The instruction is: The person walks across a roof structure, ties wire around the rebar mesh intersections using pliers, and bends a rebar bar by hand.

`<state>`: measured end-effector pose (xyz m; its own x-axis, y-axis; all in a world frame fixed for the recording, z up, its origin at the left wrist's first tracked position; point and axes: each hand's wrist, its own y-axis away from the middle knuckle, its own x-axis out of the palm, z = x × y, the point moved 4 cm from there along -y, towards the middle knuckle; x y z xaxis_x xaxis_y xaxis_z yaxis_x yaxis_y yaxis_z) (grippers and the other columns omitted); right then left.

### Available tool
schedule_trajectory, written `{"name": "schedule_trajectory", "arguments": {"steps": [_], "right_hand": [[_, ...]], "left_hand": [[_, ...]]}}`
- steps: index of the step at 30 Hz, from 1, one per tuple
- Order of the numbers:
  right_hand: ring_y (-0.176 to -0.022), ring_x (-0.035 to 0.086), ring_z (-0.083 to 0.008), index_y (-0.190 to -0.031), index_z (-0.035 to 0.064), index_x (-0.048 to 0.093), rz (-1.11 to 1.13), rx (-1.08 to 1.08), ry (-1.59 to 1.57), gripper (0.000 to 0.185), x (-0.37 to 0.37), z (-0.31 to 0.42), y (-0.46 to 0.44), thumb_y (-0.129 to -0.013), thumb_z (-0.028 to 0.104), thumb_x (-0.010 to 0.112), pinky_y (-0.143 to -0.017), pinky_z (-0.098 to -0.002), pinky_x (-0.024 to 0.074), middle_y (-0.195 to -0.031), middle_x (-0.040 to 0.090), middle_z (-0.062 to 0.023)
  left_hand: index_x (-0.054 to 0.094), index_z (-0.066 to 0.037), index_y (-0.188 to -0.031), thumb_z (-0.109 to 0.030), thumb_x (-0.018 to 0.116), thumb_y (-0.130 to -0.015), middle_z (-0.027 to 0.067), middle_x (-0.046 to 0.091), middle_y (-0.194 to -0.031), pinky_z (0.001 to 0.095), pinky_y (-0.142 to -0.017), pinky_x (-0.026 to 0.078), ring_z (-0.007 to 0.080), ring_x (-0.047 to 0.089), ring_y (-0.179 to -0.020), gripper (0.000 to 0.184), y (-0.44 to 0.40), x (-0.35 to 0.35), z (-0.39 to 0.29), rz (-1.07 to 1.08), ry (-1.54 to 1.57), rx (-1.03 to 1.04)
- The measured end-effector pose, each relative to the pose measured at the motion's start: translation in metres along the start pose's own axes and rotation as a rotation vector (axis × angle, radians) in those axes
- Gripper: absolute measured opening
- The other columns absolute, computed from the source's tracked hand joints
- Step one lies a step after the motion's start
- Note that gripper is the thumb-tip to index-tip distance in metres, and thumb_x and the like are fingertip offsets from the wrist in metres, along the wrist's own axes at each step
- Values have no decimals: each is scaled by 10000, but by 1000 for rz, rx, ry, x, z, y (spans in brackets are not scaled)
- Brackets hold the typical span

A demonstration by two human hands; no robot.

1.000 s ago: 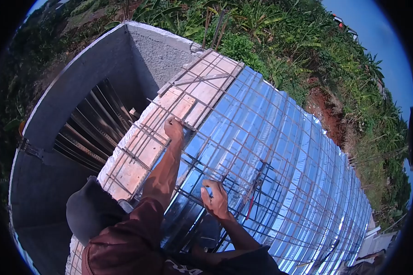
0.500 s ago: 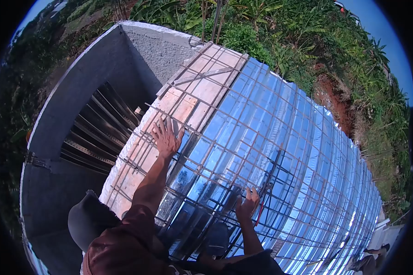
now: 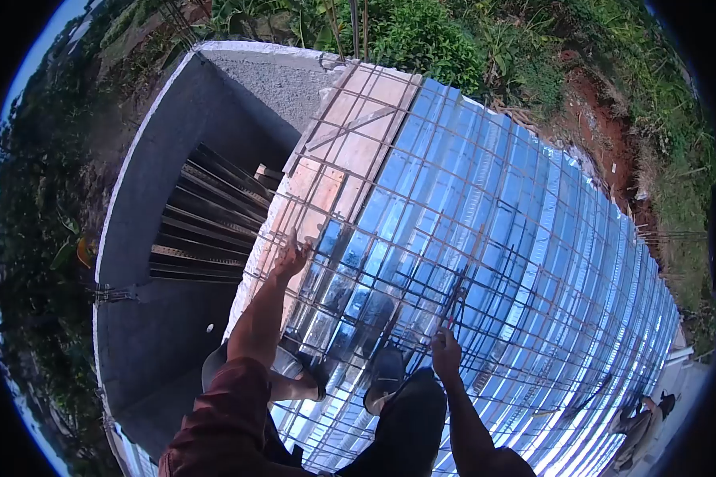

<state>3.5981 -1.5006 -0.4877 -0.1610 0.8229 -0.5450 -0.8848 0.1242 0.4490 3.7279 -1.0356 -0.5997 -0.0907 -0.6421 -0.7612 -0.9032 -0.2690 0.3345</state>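
My left hand [image 3: 292, 256] is over the rebar grid [image 3: 406, 203] near the edge of the pinkish wooden boards [image 3: 356, 115]. Its fingers are partly bent but apart, the index stretched forward, and no object shows in it. My right hand [image 3: 446, 350] is closed at the lower end of dark pliers [image 3: 459, 297] with a red handle, which point away from me over the grid. The handle's end is hidden by the fingers. Under the bars lies shiny ribbed metal sheeting [image 3: 441, 155]. My sandalled feet [image 3: 386, 374] stand on the grid.
A grey concrete wall [image 3: 155, 151] curves round a deep opening at left, with metal ribs [image 3: 215, 215] inside. Loose dark bars [image 3: 507, 274] lie over the grid. Another person [image 3: 640, 429] is at the lower right. Green plants and a red-earth bank [image 3: 605, 131] lie beyond.
My left hand has gone from spread flat to partly bent fingers. My right hand has moved from beside the pliers onto their handle. The view has shifted, showing more of my legs.
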Motion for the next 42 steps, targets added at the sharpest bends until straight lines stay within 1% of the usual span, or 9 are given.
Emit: {"name": "schedule_trajectory", "arguments": {"steps": [7, 10, 12, 15, 22, 26, 29, 33, 42], "right_hand": [[-514, 597, -182, -956, 55, 560, -110, 583, -121, 170, -110, -127, 194, -813, 145, 573, -490, -331, 485, -683, 606, -96], [-516, 584, -152, -849, 73, 565, -31, 794, -34, 37, -152, -97, 271, -819, 93, 575, -435, -294, 483, -655, 581, -67], [-533, 592, -158, -779, 65, 583, -18, 817, -189, 65, -172, -58, 299, -834, 74, 550, -445, -290, 495, -669, 590, -74], [-536, 592, -157, -781, 46, 587, -6, 877, -269, 78, -190, -18, 303, -836, 70, 537, -442, -289, 489, -670, 589, -77], [-582, 630, -159, -893, 44, 581, 55, 598, -363, 110, -224, 92, 117, -841, 129, 535, -471, -289, 485, -713, 612, -74], [-644, 613, -136, -999, 44, 573, 7, 315, -204, 222, -254, 229, -34, -896, 235, 526, -511, -261, 447, -809, 613, -60], [-668, 607, -140, -1080, 31, 563, 2, 122, -130, 263, -267, 349, -119, -903, 214, 497, -540, -244, 440, -832, 608, -66], [-683, 608, -142, -1073, 12, 562, 48, 166, -153, 283, -233, 437, -215, -882, 207, 488, -606, -257, 464, -835, 616, -81], [-737, 640, -191, -1062, 69, 545, 484, 313, -376, 335, -107, 569, -421, -856, 329, 596, -603, -316, 509, -866, 631, -84]], "left_hand": [[539, 25, -1192, -453, 537, -873, 210, 620, -1082, 378, -912, 439, 302, 594, -1022, 575, 204, -107, 27, 233, 192, -454], [671, -47, -949, -427, 536, -855, 172, 651, -1005, 362, -793, 497, 248, 632, -908, 415, 295, -181, -8, -82, -156, -296], [652, -36, -815, -406, 525, -863, 151, 658, -893, 342, -628, 506, 202, 627, -732, 394, 337, -183, 49, -100, 130, -812], [589, -23, -807, -347, 484, -886, 136, 626, -768, 374, -588, 452, 221, 589, -677, 350, 375, -245, -101, -99, 518, -1131], [603, 3, -861, -408, 423, -916, 154, 601, -753, 393, -661, 442, 240, 577, -717, 452, 364, -224, -132, 63, 515, -289], [592, 17, -838, -418, 448, -908, 121, 580, -738, 339, -621, 433, 193, 551, -682, 463, 321, -247, -200, 80, 727, -781], [597, 40, -855, -389, 454, -905, 116, 627, -822, 373, -673, 451, 225, 581, -752, 455, 272, -255, -203, 268, 407, -521], [615, 4, -990, -381, 464, -878, 143, 644, -896, 351, -677, 457, 199, 593, -799, 428, 208, -264, -200, 233, 636, -1039], [443, -29, -1253, -369, 488, -915, 173, 611, -1073, 368, -748, 504, 251, 622, -888, 481, 70, -342, -281, 129, 1004, -1165]]}}
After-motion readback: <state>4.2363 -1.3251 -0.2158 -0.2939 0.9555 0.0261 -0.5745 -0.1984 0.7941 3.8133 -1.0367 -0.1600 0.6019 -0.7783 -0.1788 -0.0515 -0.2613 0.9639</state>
